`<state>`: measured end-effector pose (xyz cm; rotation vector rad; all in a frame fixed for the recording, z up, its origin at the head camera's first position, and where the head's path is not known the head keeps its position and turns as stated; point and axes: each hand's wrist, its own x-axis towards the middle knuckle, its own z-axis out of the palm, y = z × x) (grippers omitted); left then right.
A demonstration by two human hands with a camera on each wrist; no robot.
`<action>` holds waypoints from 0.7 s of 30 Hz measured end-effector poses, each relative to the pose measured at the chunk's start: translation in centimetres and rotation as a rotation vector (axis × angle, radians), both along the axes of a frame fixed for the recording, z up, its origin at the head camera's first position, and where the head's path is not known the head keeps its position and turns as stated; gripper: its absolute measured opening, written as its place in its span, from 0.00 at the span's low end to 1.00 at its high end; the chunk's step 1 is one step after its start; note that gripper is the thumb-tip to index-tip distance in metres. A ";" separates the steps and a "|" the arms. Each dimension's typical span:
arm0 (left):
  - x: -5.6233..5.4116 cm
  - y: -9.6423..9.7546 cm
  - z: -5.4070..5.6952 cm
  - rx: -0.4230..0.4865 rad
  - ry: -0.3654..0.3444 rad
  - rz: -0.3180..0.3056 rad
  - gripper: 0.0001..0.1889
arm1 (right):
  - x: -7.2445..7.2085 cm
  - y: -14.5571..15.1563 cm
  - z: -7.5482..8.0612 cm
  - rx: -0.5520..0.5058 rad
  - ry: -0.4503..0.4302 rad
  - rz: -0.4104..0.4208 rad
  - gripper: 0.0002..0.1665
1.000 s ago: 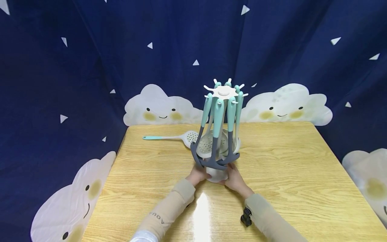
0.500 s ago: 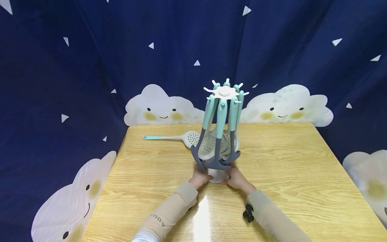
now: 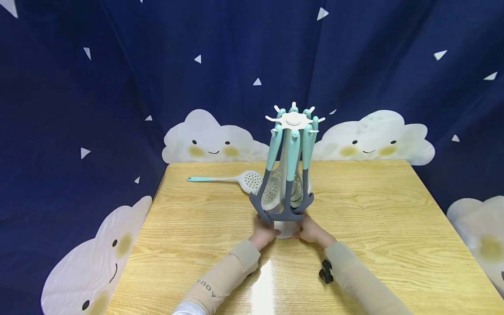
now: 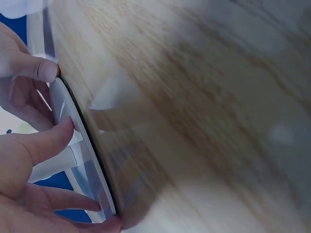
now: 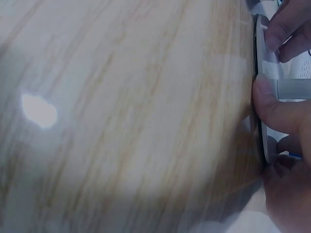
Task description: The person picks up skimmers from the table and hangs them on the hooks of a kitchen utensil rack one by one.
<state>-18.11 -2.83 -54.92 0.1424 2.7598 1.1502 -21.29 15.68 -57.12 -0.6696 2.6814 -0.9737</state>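
A white utensil stand (image 3: pixel 293 120) with a ring of hooks at the top stands upright on the wooden table. Several teal-handled kitchen utensils hang from it, some with dark grey heads (image 3: pixel 286 214) and others pale and perforated. My left hand (image 3: pixel 263 231) grips the left side of its round white base (image 3: pixel 286 232), my right hand (image 3: pixel 311 229) the right side. In the left wrist view the left thumb (image 4: pixel 58 138) lies on top of the base, fingers at its rim. The right thumb (image 5: pixel 265 92) presses the base edge in the right wrist view.
Behind and left of the stand, a white skimmer (image 3: pixel 252 180) with a teal handle lies on the wooden table (image 3: pixel 374 227), its head partly behind the hanging utensils. A dark blue curtain (image 3: pixel 228 39) with cloud shapes hangs beyond the table's back edge.
The stand has turned counterclockwise as seen from above, its front handles swinging right. Its base and both hands have shifted slightly right. The skimmer lies where it was.
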 end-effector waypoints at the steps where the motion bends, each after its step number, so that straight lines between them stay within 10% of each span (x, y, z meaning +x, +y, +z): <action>1: 0.1 0.0 0.0 0.020 -0.004 0.011 0.43 | 0.0 0.0 0.1 -0.002 -0.007 -0.001 0.44; 21: 1.1 0.9 -0.1 0.154 0.052 0.134 0.42 | -1.2 0.9 0.6 0.014 -0.059 0.095 0.42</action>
